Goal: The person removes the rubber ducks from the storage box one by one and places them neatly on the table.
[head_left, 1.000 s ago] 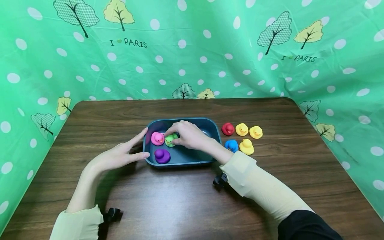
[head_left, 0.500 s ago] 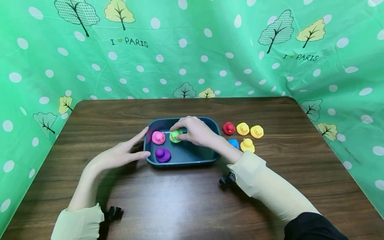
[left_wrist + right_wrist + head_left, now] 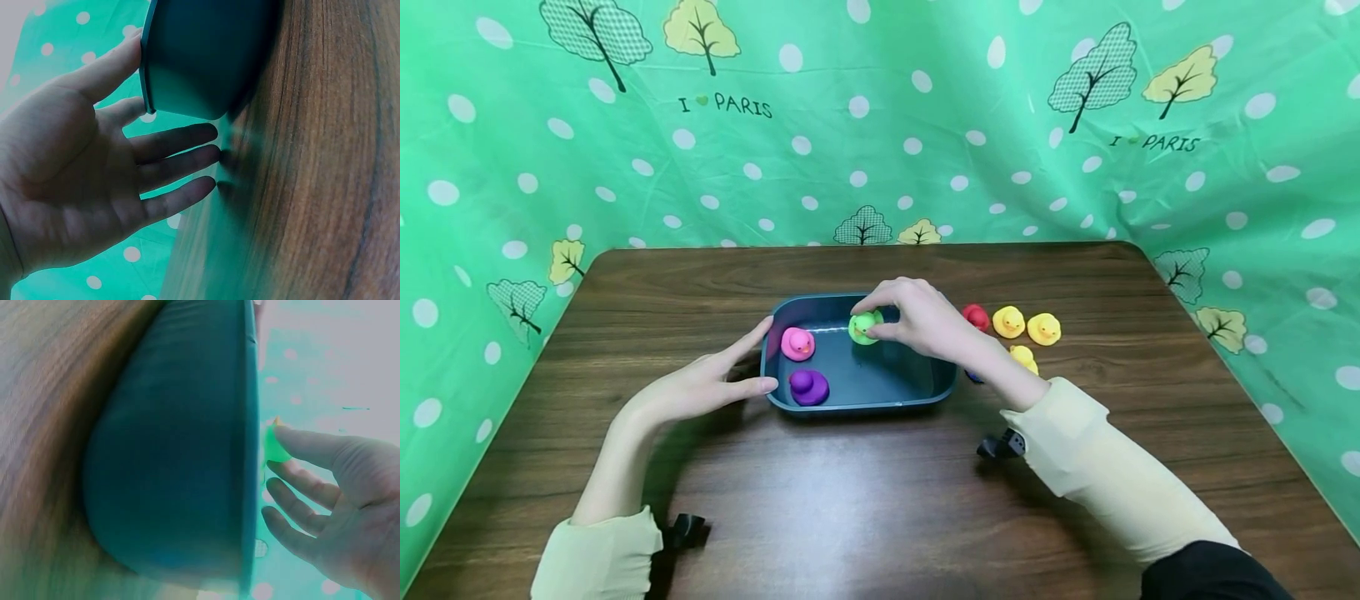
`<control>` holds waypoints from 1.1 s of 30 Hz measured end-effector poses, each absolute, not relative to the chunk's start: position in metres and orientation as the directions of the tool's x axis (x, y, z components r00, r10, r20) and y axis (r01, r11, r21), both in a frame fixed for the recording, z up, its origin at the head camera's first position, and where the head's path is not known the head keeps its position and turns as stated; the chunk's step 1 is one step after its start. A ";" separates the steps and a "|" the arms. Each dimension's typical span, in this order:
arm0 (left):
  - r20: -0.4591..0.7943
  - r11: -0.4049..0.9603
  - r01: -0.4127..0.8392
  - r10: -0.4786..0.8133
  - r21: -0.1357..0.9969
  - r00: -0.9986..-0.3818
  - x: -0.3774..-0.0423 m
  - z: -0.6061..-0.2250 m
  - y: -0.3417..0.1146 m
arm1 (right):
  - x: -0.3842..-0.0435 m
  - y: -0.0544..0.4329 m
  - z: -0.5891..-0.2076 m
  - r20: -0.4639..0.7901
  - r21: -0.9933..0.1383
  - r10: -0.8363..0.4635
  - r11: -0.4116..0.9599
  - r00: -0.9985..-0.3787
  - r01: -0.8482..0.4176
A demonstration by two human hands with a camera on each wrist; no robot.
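My right hand [image 3: 917,321] pinches a green rubber duck [image 3: 862,327] between thumb and fingertips, over the back middle of a dark blue tray [image 3: 887,382]. In the right wrist view the green duck [image 3: 275,447] shows just above the tray's rim, with the other fingers loosely bent below it. At the tray's left end, my left hand [image 3: 700,387] touches the rim with straight thumb and index finger. The left wrist view shows its remaining fingers spread below the rim. Inside the tray sit a pink duck [image 3: 797,344] and, nearer me, a purple duck [image 3: 810,388].
Right of the tray stand a red duck [image 3: 976,317] and three yellow ducks, one yellow duck [image 3: 1044,329] farthest right. A blue duck [image 3: 973,377] is mostly hidden by my right forearm. A green dotted cloth [image 3: 850,125] hangs behind the wooden table [image 3: 820,500].
My right hand has lifted the green duck from beside the pink one and carried it rightward and slightly back. The left hand has stayed at the tray's left end.
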State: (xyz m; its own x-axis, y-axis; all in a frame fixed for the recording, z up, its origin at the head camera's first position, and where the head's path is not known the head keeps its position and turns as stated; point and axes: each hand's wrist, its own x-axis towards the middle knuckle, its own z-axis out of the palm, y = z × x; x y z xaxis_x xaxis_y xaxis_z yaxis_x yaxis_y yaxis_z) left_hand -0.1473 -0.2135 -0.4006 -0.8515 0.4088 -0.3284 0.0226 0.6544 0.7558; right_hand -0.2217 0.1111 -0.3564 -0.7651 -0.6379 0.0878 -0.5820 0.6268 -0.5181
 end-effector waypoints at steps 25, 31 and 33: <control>-0.324 0.664 0.036 0.410 0.747 -0.853 -0.147 -0.401 -0.213 | -0.218 0.151 -0.348 0.149 -0.519 -0.600 0.629 -0.786 -0.579; -0.320 0.663 0.039 0.411 0.747 -0.854 -0.147 -0.400 -0.213 | -0.216 0.163 -0.344 0.175 -0.497 -0.582 0.644 -0.794 -0.582; -0.318 0.662 0.039 0.410 0.748 -0.855 -0.147 -0.400 -0.214 | -0.215 0.167 -0.344 0.179 -0.495 -0.577 0.647 -0.797 -0.580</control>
